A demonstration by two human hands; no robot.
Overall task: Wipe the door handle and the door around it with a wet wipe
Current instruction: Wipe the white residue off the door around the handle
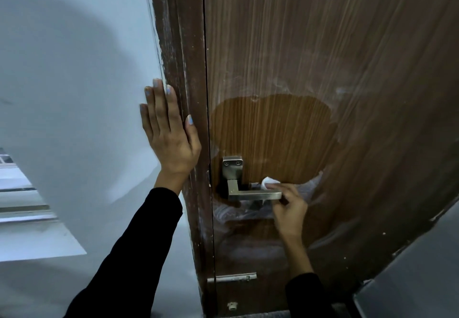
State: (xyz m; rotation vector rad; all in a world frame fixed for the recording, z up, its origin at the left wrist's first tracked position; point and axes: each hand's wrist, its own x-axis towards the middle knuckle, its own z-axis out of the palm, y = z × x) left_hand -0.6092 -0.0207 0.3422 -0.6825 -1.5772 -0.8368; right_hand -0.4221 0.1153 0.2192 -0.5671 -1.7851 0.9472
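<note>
- I'm on the handle step: my right hand pinches the wet wipe against the door handle lever's free end.
- My left hand lies flat, fingers straight, bracing the door frame.
- Next, I judge, sweep the lever, then the door around it.

Dim, bluish light; soft round shadow on the wall — wide-angle edges bend; slight blur.

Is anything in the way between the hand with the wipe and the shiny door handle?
Nothing visible is in the way. The right hand pinches the white wet wipe right at the free end of the silver metal lever handle. The left hand rests flat on the brown door frame, away from the handle.
</note>
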